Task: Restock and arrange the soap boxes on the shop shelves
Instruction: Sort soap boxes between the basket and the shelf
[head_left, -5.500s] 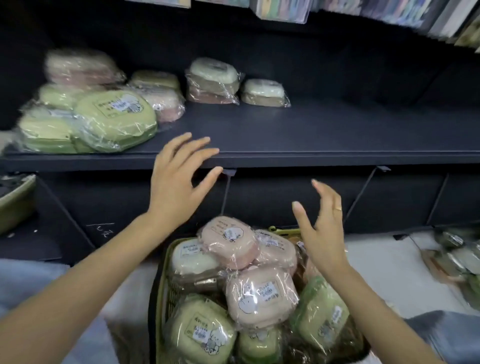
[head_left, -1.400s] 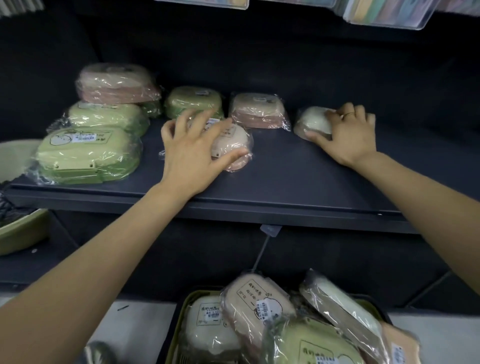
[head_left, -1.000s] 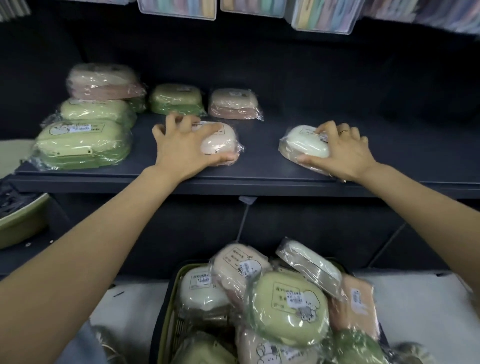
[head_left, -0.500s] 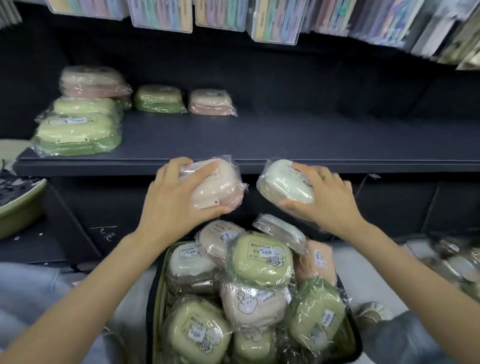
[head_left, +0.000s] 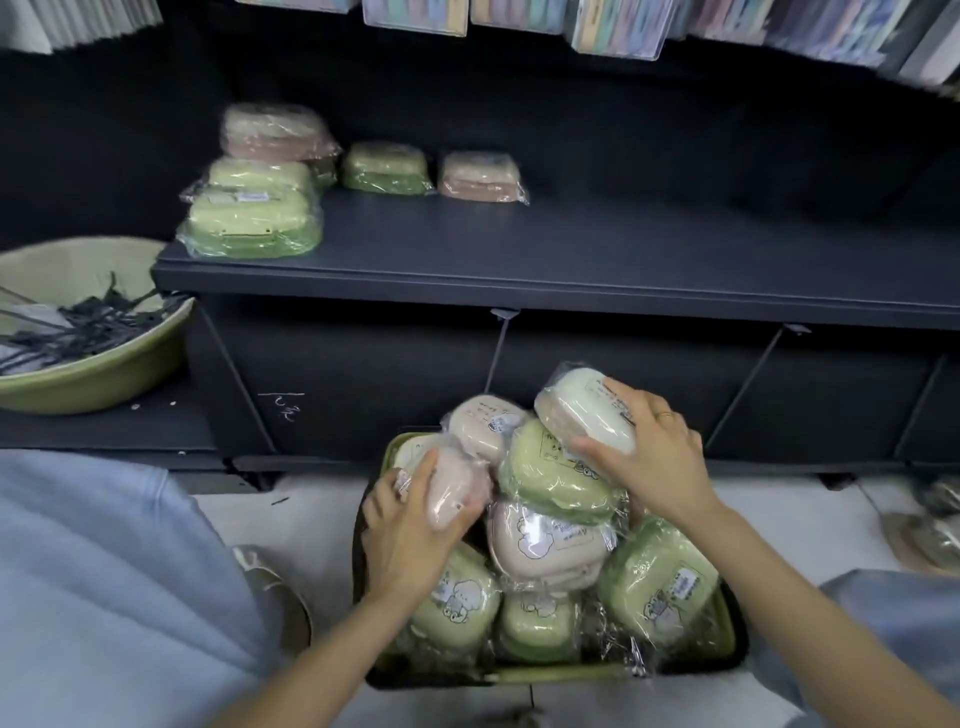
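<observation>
A basket (head_left: 561, 674) on the floor is heaped with several plastic-wrapped soap boxes, green, pink and cream. My left hand (head_left: 410, 525) grips a pink soap box (head_left: 454, 488) at the pile's left side. My right hand (head_left: 654, 457) holds a cream soap box (head_left: 576, 410) over the top of the pile, above a green box (head_left: 545, 473). On the dark shelf (head_left: 571, 260) stand a green stack (head_left: 254, 223), a pink box (head_left: 275, 132) on top at the back, a small green box (head_left: 384, 167) and a small pink box (head_left: 480, 176).
A green basin (head_left: 88, 374) with dark strips sits on a lower ledge at the left. Packets hang in a row above the shelf. More wrapped goods lie on the floor at the far right (head_left: 930, 530). My blue-clad knees flank the basket.
Both hands took a pink and a cream box off the shelf and brought them down to the basket pile. The shelf's middle now holds fewer boxes.
</observation>
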